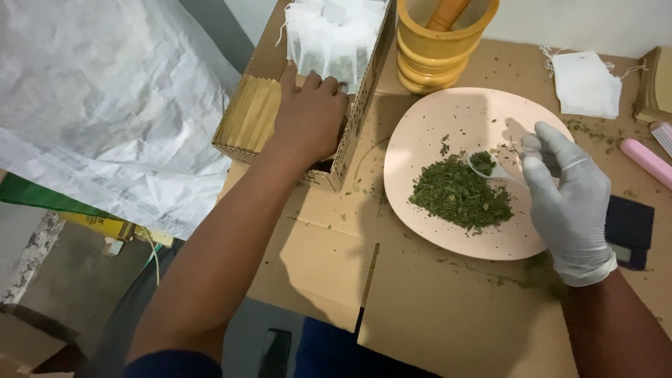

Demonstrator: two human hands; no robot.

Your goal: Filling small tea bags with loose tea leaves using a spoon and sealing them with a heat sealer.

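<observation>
Head view. Gloved right hand pinches a small spoon of light, crumbly herbs by its handle end, over the plate; bare left hand, grip loosely curled, touches soft, flimsy sachets in the box.

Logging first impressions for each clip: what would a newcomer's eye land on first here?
Probably the pale pink plate at centre right, heaped with dried green leaves, where the gloved right hand dips a small clear spoon into the pile. Next, the bare left hand reaching into the cardboard box of white filter bags at the top.
</observation>
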